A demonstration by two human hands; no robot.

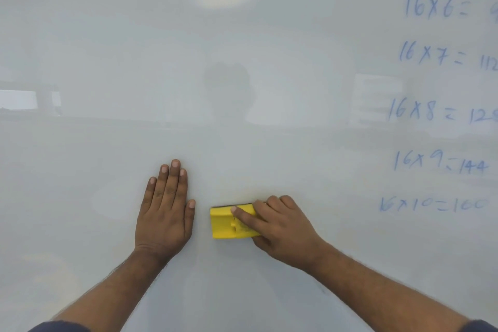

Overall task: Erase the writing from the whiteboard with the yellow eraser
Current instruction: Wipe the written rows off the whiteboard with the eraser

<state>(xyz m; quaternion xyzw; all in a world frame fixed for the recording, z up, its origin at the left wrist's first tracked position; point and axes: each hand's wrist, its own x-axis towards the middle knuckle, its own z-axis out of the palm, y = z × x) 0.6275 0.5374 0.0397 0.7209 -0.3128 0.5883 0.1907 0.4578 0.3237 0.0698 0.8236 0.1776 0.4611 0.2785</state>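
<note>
- While the left hand point(164, 213) lies flat on the whiteboard point(242, 116), fingers straight & together, thumb out to its right, it holds nothing.
- Right hand point(280, 226) grips the yellow eraser point(223, 224), fingers curled over its back, index finger laid along the top; eraser pressed vs the board.
- Eraser sits just right of the left thumb, not touching it; hands side by side w/ a small gap.
- Blue writing point(442, 113) well up & to the right of the right hand: 5 rows, 16x6 thru 16x10, right ends cut off by the frame edge.
- Lowest row looks faint/smudged.
- Dark sleeve cuffs at both bottom corners.
</note>
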